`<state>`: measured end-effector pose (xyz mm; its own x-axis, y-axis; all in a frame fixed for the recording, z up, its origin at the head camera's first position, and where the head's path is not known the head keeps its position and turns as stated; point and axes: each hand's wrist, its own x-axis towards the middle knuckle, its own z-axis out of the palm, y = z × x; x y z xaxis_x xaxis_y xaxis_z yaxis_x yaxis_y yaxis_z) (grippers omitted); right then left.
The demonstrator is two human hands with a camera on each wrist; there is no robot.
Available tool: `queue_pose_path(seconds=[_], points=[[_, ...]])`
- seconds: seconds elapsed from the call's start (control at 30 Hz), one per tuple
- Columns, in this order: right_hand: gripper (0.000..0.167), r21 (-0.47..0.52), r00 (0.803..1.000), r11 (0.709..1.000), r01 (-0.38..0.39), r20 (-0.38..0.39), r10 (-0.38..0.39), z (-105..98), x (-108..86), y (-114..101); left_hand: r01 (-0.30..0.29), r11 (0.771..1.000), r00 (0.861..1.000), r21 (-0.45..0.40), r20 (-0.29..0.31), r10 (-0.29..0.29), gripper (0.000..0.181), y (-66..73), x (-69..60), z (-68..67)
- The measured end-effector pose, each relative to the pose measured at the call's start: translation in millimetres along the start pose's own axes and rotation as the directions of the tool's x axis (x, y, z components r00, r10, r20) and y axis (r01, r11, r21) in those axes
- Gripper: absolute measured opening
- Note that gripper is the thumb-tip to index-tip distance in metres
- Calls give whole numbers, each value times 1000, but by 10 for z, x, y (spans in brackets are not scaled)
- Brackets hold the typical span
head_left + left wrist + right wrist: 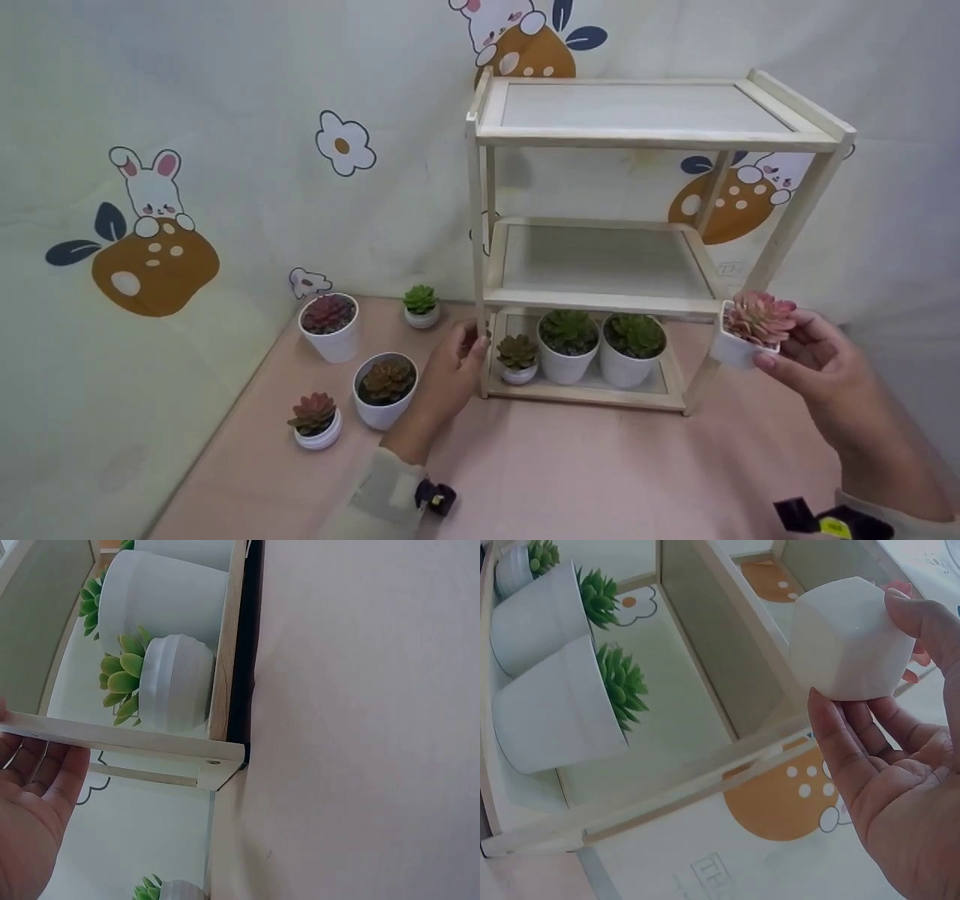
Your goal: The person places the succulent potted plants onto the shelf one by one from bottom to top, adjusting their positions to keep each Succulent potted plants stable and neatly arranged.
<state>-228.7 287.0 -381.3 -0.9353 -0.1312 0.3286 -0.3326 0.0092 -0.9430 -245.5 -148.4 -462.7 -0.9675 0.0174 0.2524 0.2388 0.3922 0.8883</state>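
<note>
In the head view my right hand (821, 352) pinches a square white pot with a pink succulent (761, 319), held beside the rack's right front post. The right wrist view shows thumb and fingers around that white pot (851, 641). My left hand (454, 364) grips the left front post of the wooden rack (589, 403); in the left wrist view the fingers (56, 765) lie against that post (112, 736). On the bottom shelf stand a small potted succulent (517, 356) and two larger green ones (568, 349) (634, 351).
Left of the rack on the pink cloth stand a dark red succulent (330, 326), a small green one (421, 307), a brownish one (385, 390) and a small reddish one (315, 420). A printed curtain (247, 187) hangs behind.
</note>
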Motion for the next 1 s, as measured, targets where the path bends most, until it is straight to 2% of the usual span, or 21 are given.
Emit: queue_pose_path(seconds=[0.27,0.57,0.77,1.0], points=[[47,39,999,998,46,-28,-45,196,-40,2,1,1000,1000,4,2,-1,38,-2,2,8],[49,84,999,996,25,-45,-22,428,-44,-59,-9,1000,1000,-15,3,9,38,-5,-4,11],[48,5,1000,1000,-14,-23,14,627,1,-152,-18,1000,1000,-8,1,18,37,-4,-8,10],[56,-62,998,996,-63,4,63,901,109,-261,-13,1000,1000,3,7,13,38,15,-6,-2]])
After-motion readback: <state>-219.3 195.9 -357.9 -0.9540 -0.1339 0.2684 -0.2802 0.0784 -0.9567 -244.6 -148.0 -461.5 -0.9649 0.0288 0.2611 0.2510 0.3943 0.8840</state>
